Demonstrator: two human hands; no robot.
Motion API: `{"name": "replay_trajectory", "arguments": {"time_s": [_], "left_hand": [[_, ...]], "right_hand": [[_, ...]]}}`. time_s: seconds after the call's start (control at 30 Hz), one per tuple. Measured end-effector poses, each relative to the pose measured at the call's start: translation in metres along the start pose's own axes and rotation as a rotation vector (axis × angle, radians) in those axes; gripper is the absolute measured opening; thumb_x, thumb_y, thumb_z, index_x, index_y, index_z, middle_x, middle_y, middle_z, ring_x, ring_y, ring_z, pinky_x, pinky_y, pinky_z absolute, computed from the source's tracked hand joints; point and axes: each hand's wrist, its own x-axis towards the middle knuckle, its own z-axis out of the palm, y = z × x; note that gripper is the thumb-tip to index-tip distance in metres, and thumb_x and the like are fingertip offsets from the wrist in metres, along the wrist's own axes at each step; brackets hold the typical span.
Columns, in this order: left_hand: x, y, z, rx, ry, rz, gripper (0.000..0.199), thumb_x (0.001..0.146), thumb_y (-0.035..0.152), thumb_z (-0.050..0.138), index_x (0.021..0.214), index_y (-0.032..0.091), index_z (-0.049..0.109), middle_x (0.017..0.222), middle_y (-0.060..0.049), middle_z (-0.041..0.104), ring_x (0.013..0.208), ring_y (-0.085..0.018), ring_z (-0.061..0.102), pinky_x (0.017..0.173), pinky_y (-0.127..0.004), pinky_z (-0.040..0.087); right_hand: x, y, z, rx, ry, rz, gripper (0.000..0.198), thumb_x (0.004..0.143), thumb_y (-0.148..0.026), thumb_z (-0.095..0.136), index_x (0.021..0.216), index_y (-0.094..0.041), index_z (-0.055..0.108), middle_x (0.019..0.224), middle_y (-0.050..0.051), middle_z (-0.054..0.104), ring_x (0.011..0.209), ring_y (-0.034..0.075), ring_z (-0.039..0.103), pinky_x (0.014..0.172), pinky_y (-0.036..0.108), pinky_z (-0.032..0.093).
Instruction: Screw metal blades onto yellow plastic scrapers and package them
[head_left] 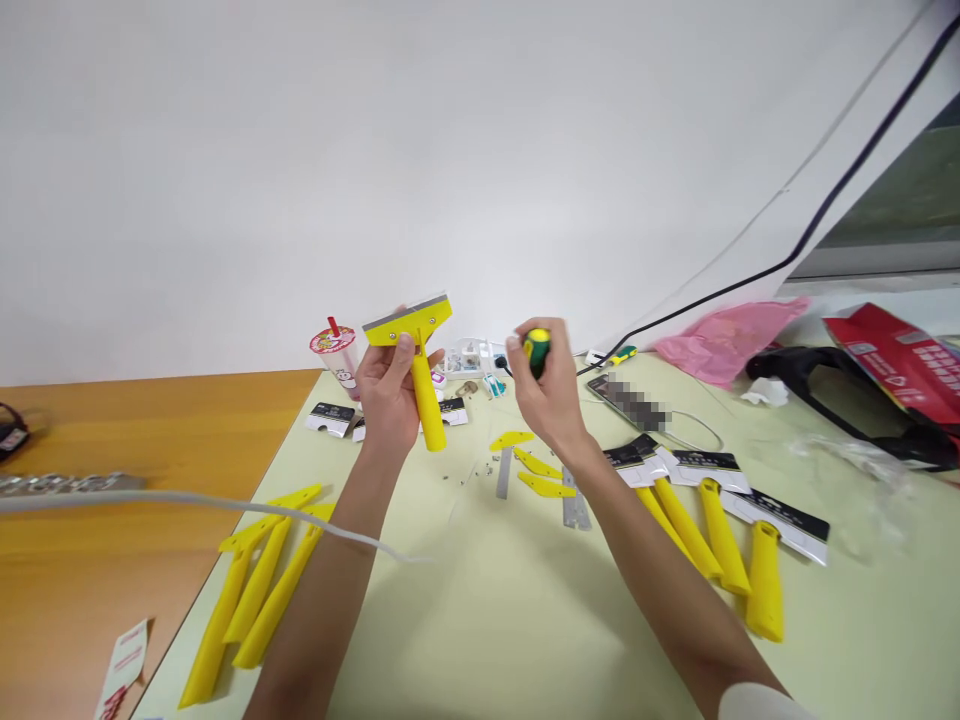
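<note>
In my left hand (390,395) is a yellow scraper (427,395), held upright above the table with its metal blade edge at the top and two screws showing in its head. My right hand (553,385) is closed around a green and yellow screwdriver handle (537,350); its shaft is hidden from me. The two hands are apart. Below and between them lie loose yellow blade clamps (536,463), flat metal blades (503,474) and several small screws. Left of my left forearm, yellow scrapers (259,580) lie in a group.
Yellow handles (724,540) lie on the right, beside black and white cards (705,470). A drink cup (336,355) and a white power strip (469,357) stand along the wall. A phone (628,400), pink bag (731,340) and black cable (814,225) are at the right. A blurred pale cord (225,503) crosses the left foreground.
</note>
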Motion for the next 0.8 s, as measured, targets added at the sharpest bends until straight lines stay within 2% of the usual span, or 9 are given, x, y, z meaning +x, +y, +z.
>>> {"name": "replay_trajectory", "arguments": {"time_s": [0.07,0.13,0.23,0.3,0.37,0.47,0.67,0.73,0.8], "left_hand": [[0.003,0.005,-0.005,0.009,0.021,0.0,0.039,0.078,0.048,0.097,0.101,0.024,0.077,0.126,-0.006,0.078,0.139,-0.031,0.067,0.103,-0.039,0.066],[0.006,0.007,-0.01,0.023,0.037,-0.023,0.04,0.076,0.048,0.097,0.1,0.023,0.077,0.123,-0.006,0.079,0.135,-0.03,0.069,0.101,-0.037,0.067],[0.011,0.008,-0.019,0.048,0.028,-0.077,0.041,0.074,0.045,0.099,0.099,0.022,0.077,0.116,-0.006,0.08,0.128,-0.029,0.073,0.098,-0.037,0.069],[0.015,0.008,-0.025,0.063,0.008,-0.112,0.039,0.073,0.042,0.1,0.097,0.02,0.078,0.112,-0.006,0.081,0.123,-0.029,0.075,0.097,-0.038,0.07],[0.019,0.007,-0.031,0.084,-0.017,-0.135,0.037,0.073,0.04,0.1,0.096,0.018,0.079,0.108,-0.007,0.081,0.119,-0.029,0.076,0.096,-0.04,0.07],[0.023,0.003,-0.039,0.134,-0.06,-0.149,0.038,0.074,0.041,0.098,0.098,0.017,0.08,0.104,-0.008,0.081,0.111,-0.028,0.078,0.093,-0.042,0.071],[0.021,-0.001,-0.042,0.239,-0.279,-0.18,0.039,0.078,0.047,0.095,0.1,0.019,0.08,0.105,-0.008,0.082,0.095,-0.024,0.078,0.077,-0.034,0.07],[0.019,0.0,-0.04,0.266,-0.326,-0.177,0.038,0.079,0.047,0.095,0.099,0.019,0.08,0.105,-0.008,0.082,0.094,-0.024,0.078,0.076,-0.034,0.069],[0.018,0.0,-0.038,0.276,-0.346,-0.178,0.037,0.08,0.047,0.094,0.1,0.019,0.08,0.106,-0.009,0.081,0.096,-0.025,0.078,0.078,-0.036,0.069]], "right_hand": [[0.006,0.021,0.014,-0.179,-0.276,0.069,0.02,0.111,-0.044,0.052,0.112,-0.025,0.058,0.108,0.007,0.07,0.096,0.023,0.069,0.087,0.038,0.057],[0.01,0.043,0.033,-0.419,-0.544,0.134,0.019,0.108,-0.041,0.057,0.115,-0.023,0.062,0.119,0.008,0.074,0.11,0.026,0.07,0.093,0.04,0.054],[0.008,0.072,0.065,-0.505,-0.77,0.164,0.037,0.093,-0.04,0.082,0.122,-0.022,0.067,0.123,0.011,0.077,0.112,0.03,0.072,0.09,0.039,0.054],[0.005,0.086,0.083,-0.533,-0.874,0.166,0.052,0.083,-0.041,0.092,0.125,-0.022,0.068,0.129,0.013,0.076,0.115,0.033,0.072,0.089,0.038,0.054],[0.0,0.098,0.097,-0.566,-0.952,0.162,0.063,0.077,-0.042,0.097,0.129,-0.021,0.067,0.135,0.016,0.074,0.122,0.035,0.071,0.091,0.038,0.054],[-0.004,0.111,0.111,-0.607,-1.033,0.161,0.064,0.077,-0.041,0.097,0.13,-0.02,0.067,0.135,0.018,0.073,0.125,0.036,0.07,0.094,0.039,0.054],[-0.004,0.122,0.114,-0.595,-1.085,0.145,0.064,0.079,-0.041,0.094,0.133,-0.022,0.065,0.128,0.014,0.075,0.119,0.033,0.069,0.094,0.038,0.053],[-0.002,0.12,0.111,-0.574,-1.074,0.136,0.06,0.082,-0.039,0.091,0.134,-0.023,0.066,0.127,0.013,0.075,0.119,0.032,0.069,0.092,0.038,0.053],[0.0,0.117,0.107,-0.556,-1.054,0.132,0.043,0.088,-0.033,0.085,0.126,-0.023,0.07,0.126,0.013,0.076,0.118,0.032,0.068,0.089,0.038,0.052]]}}
